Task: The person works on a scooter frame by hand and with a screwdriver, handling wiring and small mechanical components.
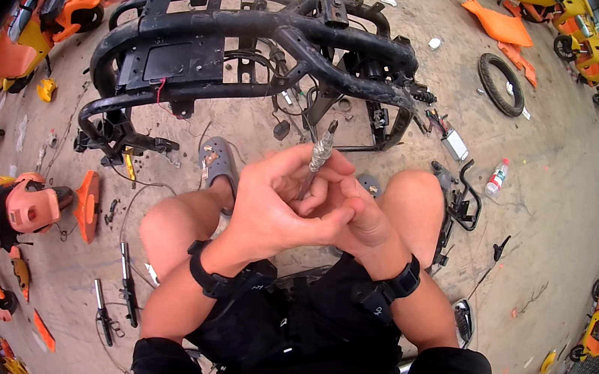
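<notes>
In front of my lap, my left hand is closed round a slim metal rod. The rod points up and away from me, with a shiny, crumpled silver wrapping along its upper part and a dark narrow tip. Its lower end disappears among my fingers. My right hand meets the left one, fingers curled and thumb pressed in; whatever it pinches is hidden. Just beyond the hands, a black tubular vehicle frame rests on the floor, with loose cables hanging inside it.
Right of the frame are a tyre, a silver box with wires, a bottle and a bent black bar. Two shock absorbers lie at left. Orange and yellow scooters line both sides, with orange panels on the floor.
</notes>
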Demonstrator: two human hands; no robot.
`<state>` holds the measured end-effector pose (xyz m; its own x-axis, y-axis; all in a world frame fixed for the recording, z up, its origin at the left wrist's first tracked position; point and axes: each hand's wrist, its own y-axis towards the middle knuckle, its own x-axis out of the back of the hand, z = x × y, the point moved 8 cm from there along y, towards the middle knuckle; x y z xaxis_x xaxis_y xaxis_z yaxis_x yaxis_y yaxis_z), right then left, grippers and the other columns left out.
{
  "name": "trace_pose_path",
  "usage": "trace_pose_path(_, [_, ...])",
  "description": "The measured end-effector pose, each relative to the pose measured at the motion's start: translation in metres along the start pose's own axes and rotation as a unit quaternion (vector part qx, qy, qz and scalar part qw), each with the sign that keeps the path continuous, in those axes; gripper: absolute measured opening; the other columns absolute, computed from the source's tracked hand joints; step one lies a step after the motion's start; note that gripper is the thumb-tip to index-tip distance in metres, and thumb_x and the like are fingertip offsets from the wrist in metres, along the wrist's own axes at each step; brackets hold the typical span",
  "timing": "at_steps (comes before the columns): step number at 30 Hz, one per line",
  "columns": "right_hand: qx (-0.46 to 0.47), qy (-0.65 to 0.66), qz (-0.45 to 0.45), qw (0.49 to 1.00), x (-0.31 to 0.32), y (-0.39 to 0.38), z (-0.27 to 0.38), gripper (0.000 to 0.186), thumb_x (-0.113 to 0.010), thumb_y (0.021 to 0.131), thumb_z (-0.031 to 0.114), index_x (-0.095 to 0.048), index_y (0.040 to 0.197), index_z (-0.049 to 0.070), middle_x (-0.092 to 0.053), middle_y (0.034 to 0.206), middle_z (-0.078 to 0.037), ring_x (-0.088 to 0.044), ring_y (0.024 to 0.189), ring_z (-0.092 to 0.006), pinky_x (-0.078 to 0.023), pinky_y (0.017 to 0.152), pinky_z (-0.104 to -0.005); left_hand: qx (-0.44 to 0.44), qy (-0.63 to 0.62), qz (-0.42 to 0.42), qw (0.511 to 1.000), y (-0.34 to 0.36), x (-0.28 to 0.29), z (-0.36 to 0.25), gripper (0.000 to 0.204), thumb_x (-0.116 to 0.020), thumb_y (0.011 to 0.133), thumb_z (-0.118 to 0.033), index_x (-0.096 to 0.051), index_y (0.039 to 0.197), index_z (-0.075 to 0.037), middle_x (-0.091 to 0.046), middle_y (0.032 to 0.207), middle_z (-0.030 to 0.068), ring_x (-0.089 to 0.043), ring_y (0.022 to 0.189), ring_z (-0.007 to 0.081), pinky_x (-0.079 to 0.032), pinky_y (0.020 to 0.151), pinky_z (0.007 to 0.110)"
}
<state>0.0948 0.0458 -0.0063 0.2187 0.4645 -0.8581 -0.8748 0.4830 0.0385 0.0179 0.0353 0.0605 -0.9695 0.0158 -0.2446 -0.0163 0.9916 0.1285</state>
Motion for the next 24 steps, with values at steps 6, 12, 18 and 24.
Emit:
trace_pose_path(6, [0.006,0.042,0.006,0.999,-0.004,-0.001,-0.002,0.093,-0.087,0.075,0.032,-0.030,0.144,0.006,-0.053,0.130,-0.005,-0.052,0.123,-0.0175,-0.040,0.107,-0.0332,0.015,-0.002,-0.004,1.000,-0.002,0.001,0.001,0.041,-0.069,0.073,0.011,-0.060,0.114,0.011,-0.067,0.094,0.0072,-0.040,0.060,0.0006,-0.037,0.057,0.017])
trace_pose_path(12, [0.008,0.049,0.010,0.999,-0.007,0.000,-0.001,0.101,-0.088,0.074,0.031,-0.027,0.150,0.002,-0.048,0.137,-0.006,-0.048,0.129,-0.0200,-0.038,0.110,-0.0350,0.020,-0.002,-0.006,1.000,-0.003,0.002,0.003,0.040,-0.069,0.074,0.012,-0.061,0.112,0.011,-0.067,0.093,0.0074,-0.040,0.060,0.0008,-0.036,0.057,0.016])
trace_pose_path(18, [0.008,0.048,0.015,0.999,-0.002,-0.002,-0.002,0.104,-0.087,0.074,0.034,-0.026,0.152,0.002,-0.046,0.140,-0.008,-0.046,0.132,-0.0216,-0.036,0.112,-0.0365,0.013,-0.015,-0.005,1.000,-0.001,-0.001,0.003,0.040,-0.073,0.074,0.009,-0.061,0.112,0.011,-0.067,0.094,0.0069,-0.040,0.061,0.0008,-0.037,0.057,0.016])
trace_pose_path(24, [0.040,-0.021,-0.020,0.999,-0.008,0.001,0.005,0.097,-0.082,0.078,0.040,-0.030,0.151,0.004,-0.047,0.141,-0.010,-0.045,0.132,-0.0223,-0.035,0.112,-0.0437,-0.005,-0.072,-0.034,0.997,-0.004,0.007,0.000,0.027,-0.069,0.088,-0.002,-0.062,0.111,0.009,-0.068,0.088,0.0088,-0.047,0.061,0.0039,-0.039,0.056,0.019])
